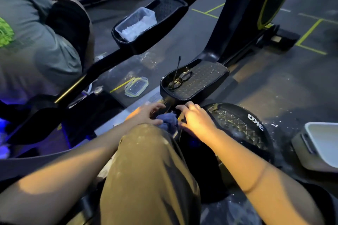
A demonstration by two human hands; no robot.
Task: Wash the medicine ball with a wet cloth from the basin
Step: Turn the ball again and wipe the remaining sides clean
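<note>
A black medicine ball (239, 124) marked 3KG, with a gold diamond pattern, rests on the wet floor at lower right. A crumpled blue cloth (167, 121) sits between my hands, just left of the ball and above my raised knee. My left hand (146, 113) curls its fingers over the cloth's left side. My right hand (196, 119) lies on the ball's left flank, fingers spread, its thumb next to the cloth. A white basin (311, 150) stands at the right edge; its inside is mostly out of view.
An elliptical trainer's black pedal (201, 80) holds a pair of glasses (180, 79) just beyond my hands. A clear tub (136, 23) sits on the other pedal, a clip-lock lid (136, 86) on the floor. Another person (36, 42) crouches at left. The floor is wet.
</note>
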